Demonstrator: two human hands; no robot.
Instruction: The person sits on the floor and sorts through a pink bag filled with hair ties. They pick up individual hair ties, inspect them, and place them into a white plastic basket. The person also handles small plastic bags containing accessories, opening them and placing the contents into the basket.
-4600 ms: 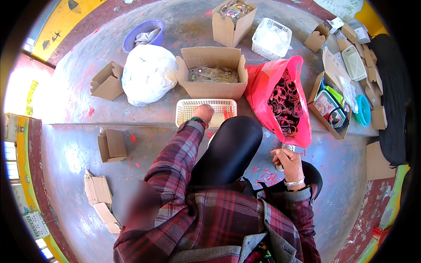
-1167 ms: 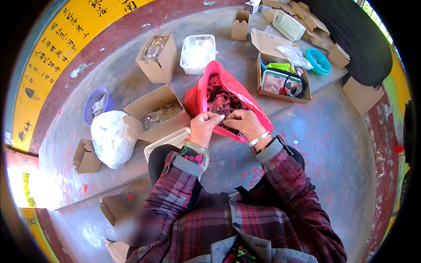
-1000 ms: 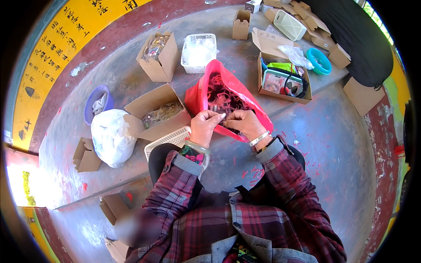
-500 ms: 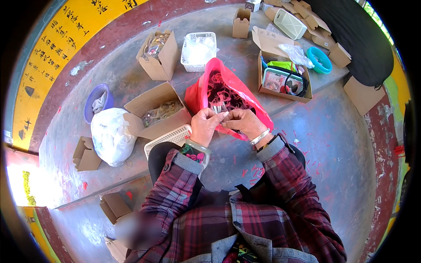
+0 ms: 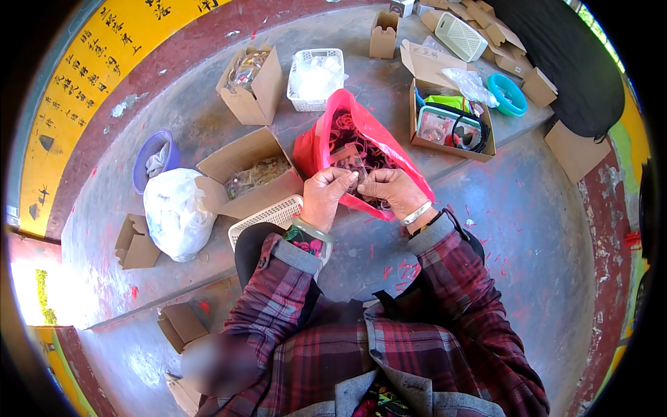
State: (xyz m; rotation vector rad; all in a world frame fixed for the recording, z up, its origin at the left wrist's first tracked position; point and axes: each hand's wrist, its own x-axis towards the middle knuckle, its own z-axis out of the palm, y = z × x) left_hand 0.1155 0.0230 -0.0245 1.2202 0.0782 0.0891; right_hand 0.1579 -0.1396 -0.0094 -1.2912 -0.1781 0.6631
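A small clear plastic bag [image 5: 349, 157] stands up from my fingers, its contents hard to make out. My left hand [image 5: 324, 197] pinches its lower edge between thumb and forefinger. Fingertips of my right hand [image 5: 396, 192] are closed at the bag's lower right corner, close beside the left thumb. Under both hands a pink-red plastic sack [image 5: 316, 147] gapes open. Dark red, ring-like loops [image 5: 379, 159] fill the sack, partly covered by my hands.
Left of the sack sit an open carton [image 5: 244, 139] of clear packets and a beige basket [image 5: 267, 217]. Behind stand a taller carton [image 5: 262, 94] and a white basket [image 5: 306, 104]. A carton of goods [image 5: 455, 149] and a turquoise basin [image 5: 511, 104] lie to the right.
The small clear bag has been turned up and spread flatter, so more of it shows above my fingers. Both hands stay close together over the sack.
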